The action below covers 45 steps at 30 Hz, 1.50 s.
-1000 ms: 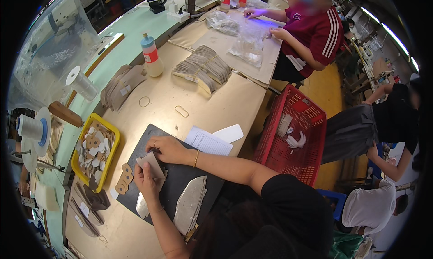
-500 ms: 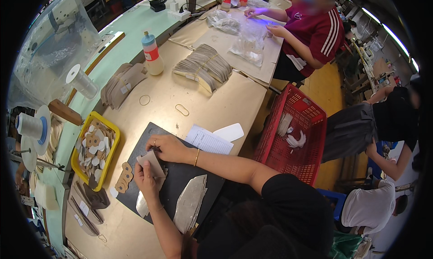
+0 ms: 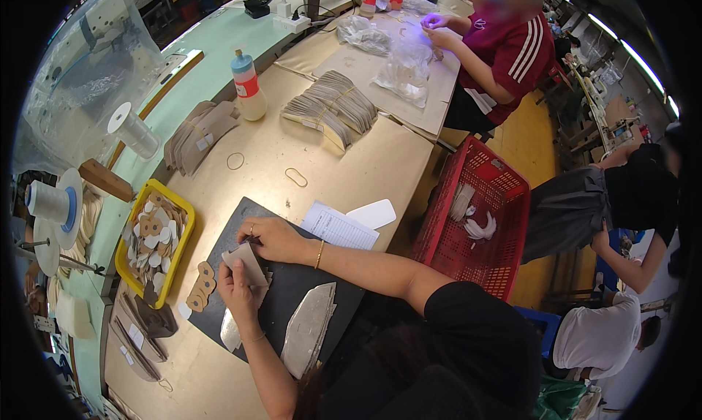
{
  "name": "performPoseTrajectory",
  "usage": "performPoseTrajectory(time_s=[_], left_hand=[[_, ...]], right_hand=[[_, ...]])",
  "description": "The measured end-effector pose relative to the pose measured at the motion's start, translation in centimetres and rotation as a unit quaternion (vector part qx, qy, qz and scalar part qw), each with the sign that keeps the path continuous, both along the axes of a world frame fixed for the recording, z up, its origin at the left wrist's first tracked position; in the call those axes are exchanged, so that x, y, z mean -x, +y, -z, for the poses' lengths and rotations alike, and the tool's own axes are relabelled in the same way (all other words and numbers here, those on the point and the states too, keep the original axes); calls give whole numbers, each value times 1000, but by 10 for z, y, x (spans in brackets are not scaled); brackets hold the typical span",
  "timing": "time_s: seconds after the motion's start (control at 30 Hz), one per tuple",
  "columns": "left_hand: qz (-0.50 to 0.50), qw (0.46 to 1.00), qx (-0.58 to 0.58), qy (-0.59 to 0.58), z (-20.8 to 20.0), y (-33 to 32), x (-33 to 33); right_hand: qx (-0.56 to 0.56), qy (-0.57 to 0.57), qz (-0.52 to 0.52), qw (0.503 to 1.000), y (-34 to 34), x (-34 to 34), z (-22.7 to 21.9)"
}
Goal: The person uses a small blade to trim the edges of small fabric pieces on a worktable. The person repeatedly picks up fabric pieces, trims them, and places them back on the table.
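Observation:
My left hand [image 3: 237, 297] pinches a beige flat cut piece [image 3: 252, 267], thumb and fingers at its left edge. At the piece's upper edge is my right hand [image 3: 272, 239], fingers curled together; a small dark thing shows at its fingertips, too small to name. Both hands are over a black mat [image 3: 281, 292]. Under the held piece lie more pieces, partly hidden by my left hand. A stack of silvery-grey cut pieces [image 3: 308, 332] rests on the mat near my body. Brown pieces with holes [image 3: 201, 287] lie at the mat's left edge.
A yellow basket [image 3: 191, 233] of small cut pieces stands left. Farther back are a bottle [image 3: 250, 98] and bundled beige pieces [image 3: 329, 109]. Papers [image 3: 338, 228] lie right of the mat; a red crate [image 3: 475, 222] stands beyond the table edge. A co-worker in maroon [image 3: 512, 47] sits at the far end.
My hands and the held piece stay almost in place. At the far end, the co-worker's hands have come closer together and moved right.

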<state>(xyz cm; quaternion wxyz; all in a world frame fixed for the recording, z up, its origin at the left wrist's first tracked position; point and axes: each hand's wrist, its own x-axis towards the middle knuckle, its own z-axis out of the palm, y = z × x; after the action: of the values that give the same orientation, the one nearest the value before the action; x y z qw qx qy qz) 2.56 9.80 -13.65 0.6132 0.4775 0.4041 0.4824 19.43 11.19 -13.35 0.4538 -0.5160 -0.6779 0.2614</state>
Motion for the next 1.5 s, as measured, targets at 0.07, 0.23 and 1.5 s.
performPoseTrajectory(time_s=[0.07, 0.23, 1.5], left_hand=[[2, 1000, 0, -5, 0, 0, 0], [-2, 1000, 3, 1, -1, -1, -1], [2, 1000, 19, -14, 7, 1, 2]], right_hand=[[2, 3, -1, 1000, 0, 0, 0], [-2, -2, 0, 1000, 0, 0, 1], [-8, 15, 9, 1000, 1, 1, 2]])
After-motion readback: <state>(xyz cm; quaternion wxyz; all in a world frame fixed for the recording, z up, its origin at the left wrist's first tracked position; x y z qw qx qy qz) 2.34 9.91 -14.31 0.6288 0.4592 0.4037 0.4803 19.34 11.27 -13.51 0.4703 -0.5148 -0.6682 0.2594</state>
